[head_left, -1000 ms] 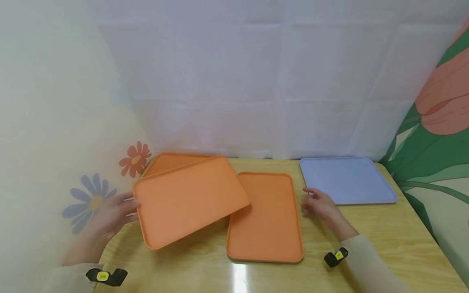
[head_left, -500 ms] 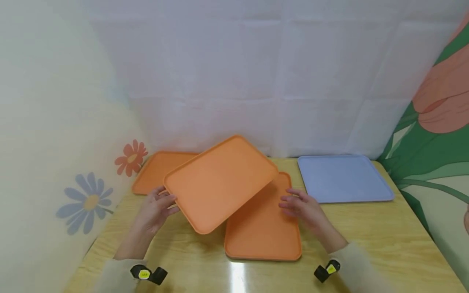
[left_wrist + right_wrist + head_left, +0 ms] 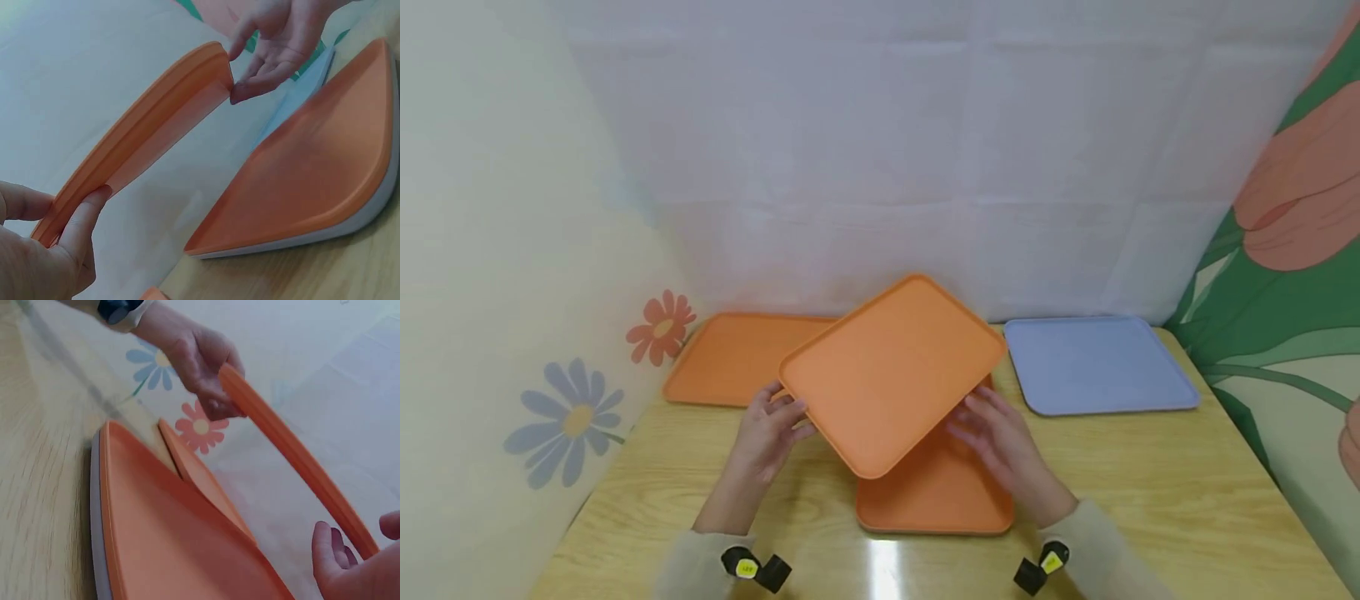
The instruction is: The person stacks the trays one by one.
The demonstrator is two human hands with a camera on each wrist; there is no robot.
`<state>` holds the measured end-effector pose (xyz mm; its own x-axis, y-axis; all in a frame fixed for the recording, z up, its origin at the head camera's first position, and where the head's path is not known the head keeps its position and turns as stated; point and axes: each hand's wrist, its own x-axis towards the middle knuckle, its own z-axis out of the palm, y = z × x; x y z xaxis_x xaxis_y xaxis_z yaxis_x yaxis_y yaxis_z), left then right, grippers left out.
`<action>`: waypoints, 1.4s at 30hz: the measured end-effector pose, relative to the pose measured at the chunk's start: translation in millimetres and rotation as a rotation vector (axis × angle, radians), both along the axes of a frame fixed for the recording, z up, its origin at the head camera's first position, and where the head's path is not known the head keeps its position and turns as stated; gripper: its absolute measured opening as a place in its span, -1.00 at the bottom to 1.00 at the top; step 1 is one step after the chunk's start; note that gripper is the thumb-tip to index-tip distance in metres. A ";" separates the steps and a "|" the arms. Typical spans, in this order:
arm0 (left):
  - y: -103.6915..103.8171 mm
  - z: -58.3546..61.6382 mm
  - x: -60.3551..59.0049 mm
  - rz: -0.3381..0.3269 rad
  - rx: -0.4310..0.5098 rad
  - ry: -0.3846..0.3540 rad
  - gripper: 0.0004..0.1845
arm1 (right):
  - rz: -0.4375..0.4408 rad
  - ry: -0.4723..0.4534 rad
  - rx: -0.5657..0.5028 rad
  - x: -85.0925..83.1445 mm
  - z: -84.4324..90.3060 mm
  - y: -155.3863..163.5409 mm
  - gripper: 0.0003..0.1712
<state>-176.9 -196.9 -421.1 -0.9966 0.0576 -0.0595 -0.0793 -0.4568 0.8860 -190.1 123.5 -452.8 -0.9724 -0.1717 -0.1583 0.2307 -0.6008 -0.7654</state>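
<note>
An orange rectangular tray point(image 3: 891, 375) is held up and tilted above the table. My left hand point(image 3: 771, 433) pinches its left rim between thumb and fingers, seen close in the left wrist view. My right hand point(image 3: 996, 433) is at its right lower edge; in the right wrist view the thumb and fingers of this hand point(image 3: 359, 569) stand spread around the rim, with a gap beside the fingers. Below lies a second orange tray point(image 3: 936, 500), stacked on a pale grey one point(image 3: 350, 231). The raised tray partly hides it.
Another orange tray point(image 3: 722, 367) lies at the back left, partly covered by the raised one. At the back right is a blue-lilac tray point(image 3: 1101, 367). A white cloth point(image 3: 850, 167) hangs behind the wooden table point(image 3: 1150, 483), with painted walls on both sides.
My left hand has carried the raised tray to the right, over the middle stack. My right hand has moved left from beside the blue-lilac tray to the raised tray's edge.
</note>
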 end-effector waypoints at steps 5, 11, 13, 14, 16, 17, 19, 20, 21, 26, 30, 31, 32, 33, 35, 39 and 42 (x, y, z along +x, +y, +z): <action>9.9 -5.8 0.3 0.028 -0.014 -0.014 -0.48 | -0.019 -0.007 -0.014 1.1 4.8 -3.5 -0.64; 23.2 -12.0 1.9 0.051 -0.028 0.009 -0.49 | -0.041 0.002 -0.039 -1.8 7.2 -2.4 -0.54; 27.2 -13.4 2.8 0.055 -0.029 0.023 -0.49 | -0.057 0.011 -0.048 -3.2 7.5 -2.0 -0.55; 29.1 -14.1 3.0 0.061 -0.024 0.026 -0.50 | -0.061 0.014 -0.049 -3.8 7.8 -2.0 -0.55; 32.4 -15.9 3.7 0.068 -0.018 0.030 -0.51 | -0.069 0.014 -0.048 -4.7 8.1 -1.5 -0.53; 33.8 -16.9 4.0 0.071 -0.015 0.027 -0.51 | -0.074 0.009 -0.045 -4.9 8.2 -1.2 -0.50; 35.6 -19.2 4.3 0.071 -0.015 0.019 -0.51 | -0.079 0.000 -0.042 -5.6 7.4 0.0 -0.46; 36.3 -20.2 4.5 0.070 -0.016 0.013 -0.52 | -0.080 -0.006 -0.038 -5.9 7.0 0.8 -0.43; 36.9 -21.2 4.5 0.066 -0.022 0.009 -0.51 | -0.083 -0.013 -0.033 -6.1 6.5 1.9 -0.41; 37.5 -25.4 4.9 0.049 -0.049 -0.025 -0.50 | -0.094 -0.054 -0.006 -9.0 4.0 8.1 -0.36; 34.8 -27.6 4.9 0.029 -0.058 -0.064 -0.58 | -0.087 -0.079 0.014 -11.5 4.4 15.4 -0.32; 33.2 -27.7 4.5 0.020 -0.056 -0.076 -0.62 | -0.083 -0.077 0.018 -11.9 4.8 17.7 -0.32; 31.4 -27.8 3.8 0.011 -0.056 -0.086 -0.65 | -0.076 -0.072 0.025 -12.1 5.4 20.0 -0.32; 29.1 -27.7 2.9 -0.001 -0.054 -0.097 -0.68 | -0.065 -0.065 0.034 -12.2 6.1 22.5 -0.31; 23.9 -27.5 0.5 -0.033 -0.053 -0.114 -0.72 | -0.038 -0.038 0.051 -12.0 7.2 27.5 -0.31; 13.5 -27.2 -5.5 -0.108 -0.144 -0.107 -0.70 | 0.048 0.022 0.092 -9.8 8.2 37.3 -0.29; 9.7 -27.3 -10.8 -0.176 -0.264 -0.079 -0.62 | 0.115 0.050 0.120 -8.4 7.7 45.7 -0.27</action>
<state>-187.7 -187.3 -448.3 -0.9644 0.2008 -0.1718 -0.2097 -0.1855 0.9600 -198.4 169.1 -445.1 -0.9545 -0.2650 -0.1366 0.2527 -0.4758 -0.8425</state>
